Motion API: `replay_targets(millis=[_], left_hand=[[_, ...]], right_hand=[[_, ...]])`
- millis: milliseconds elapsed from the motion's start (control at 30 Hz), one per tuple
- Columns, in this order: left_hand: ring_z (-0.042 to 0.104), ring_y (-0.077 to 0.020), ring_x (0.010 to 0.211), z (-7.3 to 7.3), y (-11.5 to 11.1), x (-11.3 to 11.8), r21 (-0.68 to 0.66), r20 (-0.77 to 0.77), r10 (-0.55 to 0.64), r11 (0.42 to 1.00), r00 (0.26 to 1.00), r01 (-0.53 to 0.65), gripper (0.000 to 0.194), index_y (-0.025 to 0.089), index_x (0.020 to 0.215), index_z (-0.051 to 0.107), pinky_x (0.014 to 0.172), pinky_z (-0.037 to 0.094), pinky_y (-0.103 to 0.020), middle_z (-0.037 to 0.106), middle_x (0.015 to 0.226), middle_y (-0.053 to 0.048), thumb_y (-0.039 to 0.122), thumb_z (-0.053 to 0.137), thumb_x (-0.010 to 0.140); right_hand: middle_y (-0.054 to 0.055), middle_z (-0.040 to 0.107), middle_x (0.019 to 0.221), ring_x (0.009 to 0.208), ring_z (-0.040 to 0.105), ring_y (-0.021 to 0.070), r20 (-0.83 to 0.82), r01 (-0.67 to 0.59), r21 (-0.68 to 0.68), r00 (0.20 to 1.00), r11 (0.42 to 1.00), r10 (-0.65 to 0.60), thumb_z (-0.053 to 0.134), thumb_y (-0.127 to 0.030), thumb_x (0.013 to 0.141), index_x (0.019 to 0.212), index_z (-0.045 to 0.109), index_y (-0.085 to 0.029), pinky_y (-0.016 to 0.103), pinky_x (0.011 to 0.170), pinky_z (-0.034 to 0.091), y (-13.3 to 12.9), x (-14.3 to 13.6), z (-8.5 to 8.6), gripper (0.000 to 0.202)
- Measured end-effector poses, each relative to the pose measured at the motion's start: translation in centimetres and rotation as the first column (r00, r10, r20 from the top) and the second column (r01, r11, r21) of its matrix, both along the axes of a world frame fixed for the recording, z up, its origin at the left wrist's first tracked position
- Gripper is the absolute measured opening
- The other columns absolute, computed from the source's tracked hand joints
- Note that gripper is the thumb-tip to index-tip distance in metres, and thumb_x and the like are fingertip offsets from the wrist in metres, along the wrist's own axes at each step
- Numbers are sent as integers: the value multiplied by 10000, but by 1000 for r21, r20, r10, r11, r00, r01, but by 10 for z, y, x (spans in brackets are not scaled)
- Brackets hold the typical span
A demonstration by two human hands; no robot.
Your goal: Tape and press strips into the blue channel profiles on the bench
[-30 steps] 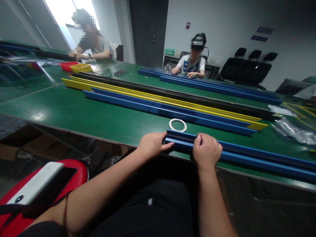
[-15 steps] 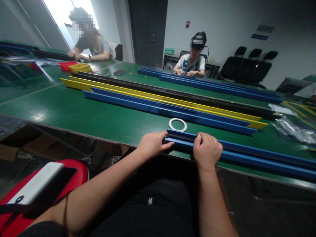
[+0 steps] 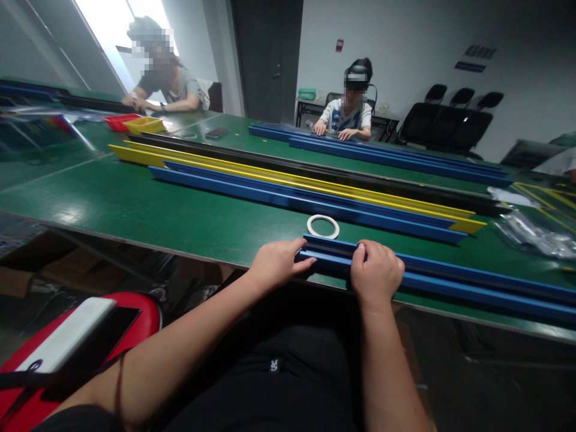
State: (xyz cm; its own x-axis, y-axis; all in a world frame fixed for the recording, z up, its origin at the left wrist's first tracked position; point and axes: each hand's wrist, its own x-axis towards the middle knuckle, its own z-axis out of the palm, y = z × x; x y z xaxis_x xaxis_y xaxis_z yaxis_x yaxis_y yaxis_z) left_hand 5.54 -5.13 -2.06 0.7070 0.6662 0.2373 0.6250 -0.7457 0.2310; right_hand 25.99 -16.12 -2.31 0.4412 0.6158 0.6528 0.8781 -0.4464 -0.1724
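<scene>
A green table (image 3: 135, 210) with a smooth, slightly glossy top stretches across the scene, and along its near edge runs the long blue rail (image 3: 450, 288), past the right side of the view. Its left end is in the grip of the left hand (image 3: 276, 262), thumb on the near side and fingers at the tip; the right hand (image 3: 377, 270) is clenched around the same rail a little farther right, so a short length shows between the hands and most of it extends right of them. The rail is straight, with raised blue edges along a dark lengthwise channel; its material looks like coated metal. Beyond it lie a second blue rail (image 3: 292, 199), a yellow rail (image 3: 148, 157) and black rails (image 3: 387, 183), side by side and slanting from far left to near right. At the near left, a round red stool (image 3: 148, 315) with a shiny seat carries a white box (image 3: 67, 336) bearing a small dark logo, too small to read. Crumpled clear plastic bags (image 3: 533, 234) lie at the right. A flat white ring (image 3: 309, 227) rests just beyond the blue rail's left end. Smallest is a white mark (image 3: 274, 365) on the person's black clothing, its characters unclear.
</scene>
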Motion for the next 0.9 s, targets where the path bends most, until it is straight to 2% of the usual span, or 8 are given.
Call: replay_targets(millis=[133, 400, 567, 733, 900], left_hand=[[688, -212, 898, -1, 2, 0, 26, -3, -41, 999, 999, 41, 512, 294, 1250, 589, 700, 451, -286, 739, 1009, -31, 644, 378, 941], [689, -221, 948, -3, 3, 1, 35, -9, -51, 998, 999, 51, 529, 273, 1273, 587, 754, 480, -301, 734, 1084, -48, 633, 378, 945], [688, -218, 925, -1, 2, 1, 22, -13, -44, 999, 999, 45, 525, 270, 1265, 580, 737, 470, -295, 736, 1059, -52, 634, 378, 945], [682, -209, 877, 1, 1, 1, -1, -21, -50, 999, 999, 50, 474, 266, 1142, 623, 709, 457, -285, 736, 981, -35, 627, 388, 944], [688, -216, 917, 0, 1, 1, 10, -13, -39, 999, 999, 40, 502, 281, 1267, 572, 733, 467, -289, 735, 1044, -44, 622, 394, 944]], right_hand=[[50, 717, 988, 946, 575, 211, 3, 4, 5, 1000, 1000, -4, 435, -310, 963, 952, 673, -208, 355, 822, 283, 0, 0, -1, 259], [44, 716, 996, 959, 578, 216, -2, 4, -11, 1000, 1000, -4, 434, -319, 964, 964, 669, -214, 356, 829, 290, 0, 0, 0, 257], [61, 716, 992, 951, 575, 222, 2, -1, 2, 1000, 1000, 1, 421, -315, 965, 961, 670, -203, 354, 824, 285, 0, 1, 0, 273], [59, 715, 979, 940, 571, 218, 2, -1, 6, 1000, 1000, 1, 418, -316, 963, 950, 670, -205, 351, 818, 280, 0, 1, -1, 276], [63, 710, 980, 943, 565, 216, -4, -4, 10, 1000, 1000, 4, 412, -314, 962, 954, 671, -204, 350, 823, 279, 0, 1, -1, 281]])
